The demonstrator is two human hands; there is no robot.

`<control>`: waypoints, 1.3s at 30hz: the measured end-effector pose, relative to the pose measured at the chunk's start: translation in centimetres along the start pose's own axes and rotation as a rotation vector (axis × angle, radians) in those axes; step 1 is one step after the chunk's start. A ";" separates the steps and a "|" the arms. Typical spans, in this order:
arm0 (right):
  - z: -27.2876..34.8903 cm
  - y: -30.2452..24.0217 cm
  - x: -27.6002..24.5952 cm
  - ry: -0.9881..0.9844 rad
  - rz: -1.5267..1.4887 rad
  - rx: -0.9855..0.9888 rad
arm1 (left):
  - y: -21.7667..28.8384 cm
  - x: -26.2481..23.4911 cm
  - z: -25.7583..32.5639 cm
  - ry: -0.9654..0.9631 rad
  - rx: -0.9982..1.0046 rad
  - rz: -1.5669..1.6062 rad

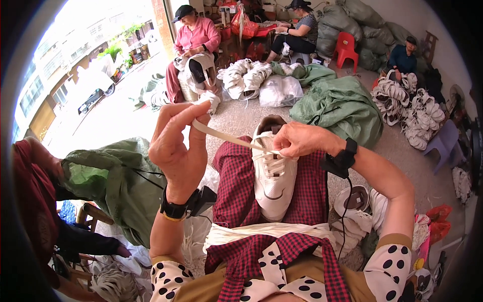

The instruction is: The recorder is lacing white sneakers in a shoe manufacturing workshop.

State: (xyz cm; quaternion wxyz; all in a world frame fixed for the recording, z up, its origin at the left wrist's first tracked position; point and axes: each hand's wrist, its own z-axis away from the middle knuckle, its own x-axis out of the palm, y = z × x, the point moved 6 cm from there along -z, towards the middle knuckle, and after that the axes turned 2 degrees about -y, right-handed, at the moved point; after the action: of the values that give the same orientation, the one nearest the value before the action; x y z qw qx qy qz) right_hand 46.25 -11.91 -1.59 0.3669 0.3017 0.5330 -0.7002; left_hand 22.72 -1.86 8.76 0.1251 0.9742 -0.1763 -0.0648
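The left hand (176, 146) is raised above the lap, its fingers pinched shut on the free end of a flat white fabric shoelace (226, 137), drawing it taut. The right hand (299, 140) is closed on the same lace where it meets the eyelets of a white low-cut sneaker (271, 176), fingertips pressing at the top of the lacing.

The likeliest slip, as I judge it, is the lace twisting as it is drawn through, since it is flat and held under tension between two pinches; it could also pull out of the last eyelet if the right hand loosens. The shoe only rests on the thighs, so a hard tug could tip it off the lap.

The sneaker lies sole-down along the red-and-black checked trousers (236, 186), its opening toward the far end and its toe toward the person's body. Its upper is smooth and white with a thin dark curved mark on the side. A bundle of white laces (261, 234) lies across the lap just below it.
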 end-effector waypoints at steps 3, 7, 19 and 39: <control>0.3 -0.5 -0.7 0.067 0.165 -0.086 | -1.0 0.0 0.9 -0.080 -0.018 -0.058; 0.9 -0.3 -1.9 0.063 -0.078 -0.095 | -2.3 1.2 2.6 -0.267 -0.136 -0.031; 2.1 -11.0 -7.5 0.272 -0.626 -0.500 | -4.3 10.7 5.5 -0.821 -0.565 0.419; 27.8 24.0 -22.9 1.465 -0.290 0.244 | -26.0 -1.6 23.5 0.079 -1.372 1.099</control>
State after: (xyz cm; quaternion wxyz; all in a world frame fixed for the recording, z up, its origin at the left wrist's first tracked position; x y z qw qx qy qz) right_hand 78.02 -38.32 11.40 -0.2128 0.6552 0.5937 -0.4159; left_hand 25.76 17.04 -20.62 0.7023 0.4632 -0.5379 -0.0532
